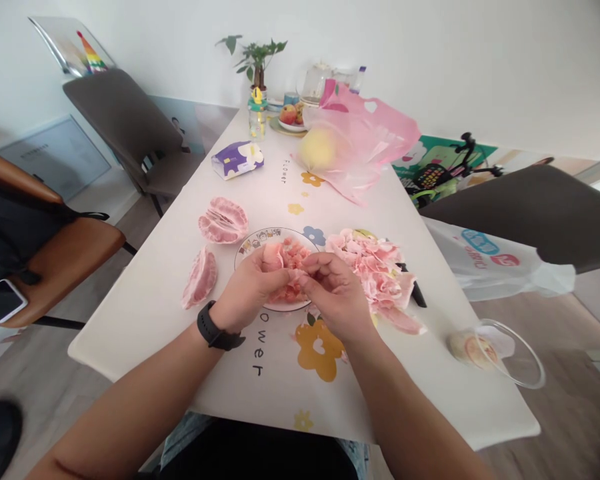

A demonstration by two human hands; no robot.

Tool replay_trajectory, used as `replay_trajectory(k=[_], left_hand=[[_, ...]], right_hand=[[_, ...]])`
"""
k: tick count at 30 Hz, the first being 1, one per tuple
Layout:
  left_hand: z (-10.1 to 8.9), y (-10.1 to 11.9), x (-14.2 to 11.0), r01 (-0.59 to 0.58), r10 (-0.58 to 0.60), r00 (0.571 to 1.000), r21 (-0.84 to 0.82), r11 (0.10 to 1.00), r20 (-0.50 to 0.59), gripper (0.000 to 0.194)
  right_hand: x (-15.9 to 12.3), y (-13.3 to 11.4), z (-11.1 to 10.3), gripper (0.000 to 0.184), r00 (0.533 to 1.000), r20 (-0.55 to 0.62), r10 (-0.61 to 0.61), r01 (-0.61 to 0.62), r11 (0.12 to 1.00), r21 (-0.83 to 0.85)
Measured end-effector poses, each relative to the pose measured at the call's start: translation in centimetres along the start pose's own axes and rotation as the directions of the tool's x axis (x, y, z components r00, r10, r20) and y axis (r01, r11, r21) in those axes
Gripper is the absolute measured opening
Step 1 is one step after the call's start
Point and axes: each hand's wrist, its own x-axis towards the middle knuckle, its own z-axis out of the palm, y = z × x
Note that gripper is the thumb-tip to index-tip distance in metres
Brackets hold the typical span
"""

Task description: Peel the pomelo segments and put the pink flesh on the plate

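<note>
Over a white plate [253, 245] with a patterned rim, my left hand [253, 280] is closed around a pink pomelo segment [273, 255]. My right hand [337, 293] meets it at the fingertips, pinching the pale skin at the segment's edge. Peeled pink pomelo flesh [294, 252] lies in pieces on the plate beneath both hands. Left of the plate are a large unpeeled pomelo chunk [224, 220] and a smaller wedge [200, 277]. To the right sits a heap of pink peelings [373, 263], with a black knife handle [418, 291] sticking out beside it.
A pink plastic bag [365, 137] with a yellow round fruit [317, 148] stands farther back. Near it are a tissue pack [237, 160], a bottle [257, 120] and a plate of apples [291, 117]. A clear plastic container [495, 353] is near the right edge.
</note>
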Motion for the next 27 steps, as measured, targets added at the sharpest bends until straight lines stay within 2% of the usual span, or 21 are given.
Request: replay_trajectory(k=[3,5,8,9,11,12,13,14,16,18,20,21,24,25,27], left_hand=[[-0.1,0.0,0.1,-0.009,0.009,0.999,0.0,1.0,0.044,0.023],[-0.3,0.2,0.2,-0.047,0.047,0.999,0.001,0.999,-0.002,0.032],[-0.4,0.5,0.4,-0.106,0.106,0.992,0.008,0.994,-0.073,0.041],[-0.4,0.6,0.5,-0.114,0.114,0.989,0.0,0.993,-0.09,0.04],[-0.5,0.9,0.7,-0.106,0.101,0.987,-0.033,0.994,-0.126,0.034],[-0.5,1.0,0.8,-0.088,0.079,0.986,-0.057,0.994,-0.147,0.031],[-0.5,1.0,0.8,-0.066,0.051,0.984,-0.085,0.994,-0.168,0.028],[-0.5,1.1,0.9,-0.043,0.021,0.983,-0.116,0.992,-0.182,0.025],[-0.5,1.1,1.0,-0.012,-0.021,0.984,-0.187,0.982,-0.175,0.024],[-0.5,0.9,1.0,-0.017,-0.016,0.992,-0.258,0.966,-0.128,0.025],[-0.5,0.7,1.0,-0.044,0.016,0.996,-0.311,0.949,-0.091,0.024],[-0.5,0.6,1.0,-0.061,0.032,0.995,-0.331,0.942,-0.091,0.022],[-0.3,0.4,1.0,-0.094,0.06,0.992,-0.352,0.931,-0.107,0.019],[-0.2,0.4,0.9,-0.093,0.063,0.993,-0.341,0.936,-0.098,0.019],[0.0,0.6,0.7,-0.059,0.049,0.998,-0.292,0.955,-0.04,0.019]], right_hand=[[0.2,0.2,-0.2,0.022,0.999,0.023,0.027,-0.027,0.999,-0.036],[0.5,0.2,-0.7,0.021,0.999,0.004,0.032,-0.031,0.994,-0.105],[1.3,-0.3,-2.6,0.017,0.987,-0.144,-0.065,0.015,0.944,-0.329],[1.6,-0.6,-3.6,0.016,0.967,-0.21,-0.144,0.039,0.899,-0.437],[2.5,-1.1,-5.9,0.016,0.892,-0.296,-0.341,0.072,0.755,-0.652],[2.9,-1.2,-7.2,0.017,0.844,-0.306,-0.441,0.075,0.661,-0.747],[3.3,-1.2,-8.5,0.018,0.813,-0.268,-0.516,0.073,0.547,-0.834],[3.6,-1.1,-9.6,0.02,0.816,-0.201,-0.543,0.072,0.439,-0.896],[4.0,-0.8,-11.3,0.019,0.89,-0.049,-0.453,0.089,0.278,-0.956],[3.8,-0.5,-11.5,0.02,0.903,-0.007,-0.43,0.098,0.222,-0.97],[3.1,-0.5,-10.2,0.023,0.881,-0.018,-0.472,0.113,0.248,-0.962],[2.7,-0.7,-9.1,0.024,0.881,-0.014,-0.472,0.14,0.288,-0.947],[1.3,-1.7,-5.1,0.03,0.949,0.07,-0.308,0.221,0.49,-0.843],[1.0,-1.9,-3.9,0.034,0.963,0.12,-0.24,0.234,0.531,-0.814],[0.6,-2.3,-1.9,0.044,0.963,0.213,-0.164,0.268,0.547,-0.793]])
